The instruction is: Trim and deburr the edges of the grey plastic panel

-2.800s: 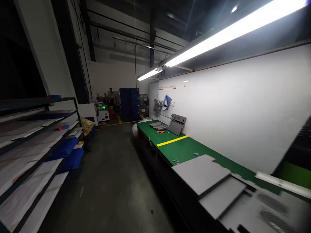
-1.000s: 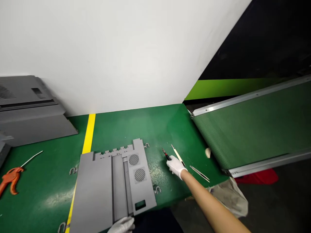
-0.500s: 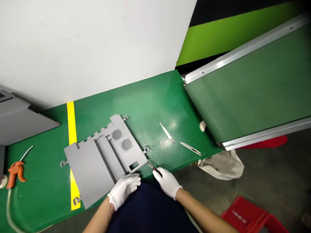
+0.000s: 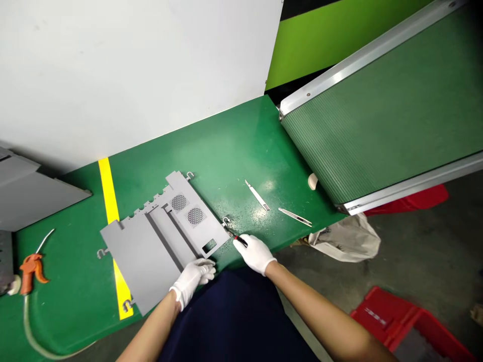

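Observation:
A flat grey plastic panel [image 4: 132, 256] with two round vent grilles, a long slot and small hooks lies on the green table. My left hand [image 4: 195, 279], in a white glove, grips the panel's near edge, with some fingers hidden beneath it. My gloved right hand [image 4: 254, 254] is closed around a pair of nippers [image 4: 238, 239] with red and black handles. Their jaws are at the panel's right corner, close beside the hook [image 4: 226, 221]; whether they touch it is too small to tell. Dark specks lie around that corner.
A scalpel-like knife [image 4: 257, 195] and tweezers [image 4: 295, 216] lie right of the panel. An orange air blow gun [image 4: 32, 271] with a hose is at left, near another grey part [image 4: 41, 196]. A conveyor belt [image 4: 392, 115] stands right, with a red bin [image 4: 396, 317] below.
My right hand has moved up and forward with the nippers, bringing their jaws to the panel's right corner by the hook. My left hand stays on the near edge. The whole view has shifted slightly.

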The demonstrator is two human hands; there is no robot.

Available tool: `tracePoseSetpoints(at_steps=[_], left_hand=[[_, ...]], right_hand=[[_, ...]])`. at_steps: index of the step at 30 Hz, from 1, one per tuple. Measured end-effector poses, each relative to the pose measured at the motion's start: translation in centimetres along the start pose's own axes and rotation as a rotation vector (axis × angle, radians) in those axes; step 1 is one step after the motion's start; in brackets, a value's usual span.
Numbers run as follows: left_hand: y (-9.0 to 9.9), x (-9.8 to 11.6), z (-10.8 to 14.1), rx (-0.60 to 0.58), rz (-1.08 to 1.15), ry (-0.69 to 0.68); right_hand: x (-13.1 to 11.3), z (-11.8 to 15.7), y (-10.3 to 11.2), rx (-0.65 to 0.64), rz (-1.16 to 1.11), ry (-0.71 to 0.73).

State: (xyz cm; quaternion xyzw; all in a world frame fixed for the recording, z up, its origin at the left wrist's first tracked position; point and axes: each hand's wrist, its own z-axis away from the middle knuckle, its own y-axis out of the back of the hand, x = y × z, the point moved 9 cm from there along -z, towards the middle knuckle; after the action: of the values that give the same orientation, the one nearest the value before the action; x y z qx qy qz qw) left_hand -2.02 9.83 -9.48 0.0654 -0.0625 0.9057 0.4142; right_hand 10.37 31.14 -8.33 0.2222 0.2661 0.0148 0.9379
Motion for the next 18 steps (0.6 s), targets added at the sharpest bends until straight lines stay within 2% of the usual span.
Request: tracePoseSetpoints(at_steps=[12, 18], left_hand=[[0.1, 0.7, 0.5, 0.064, -0.042, 0.013], [-0.2, 1.3, 0.8, 0.057, -0.138, 0.033]], right_hand=[[-0.6, -1.0, 0.2, -0.008, 0.015, 0.018], [-1.5, -1.6, -0.1, -0.043, 0.212, 0.022]])
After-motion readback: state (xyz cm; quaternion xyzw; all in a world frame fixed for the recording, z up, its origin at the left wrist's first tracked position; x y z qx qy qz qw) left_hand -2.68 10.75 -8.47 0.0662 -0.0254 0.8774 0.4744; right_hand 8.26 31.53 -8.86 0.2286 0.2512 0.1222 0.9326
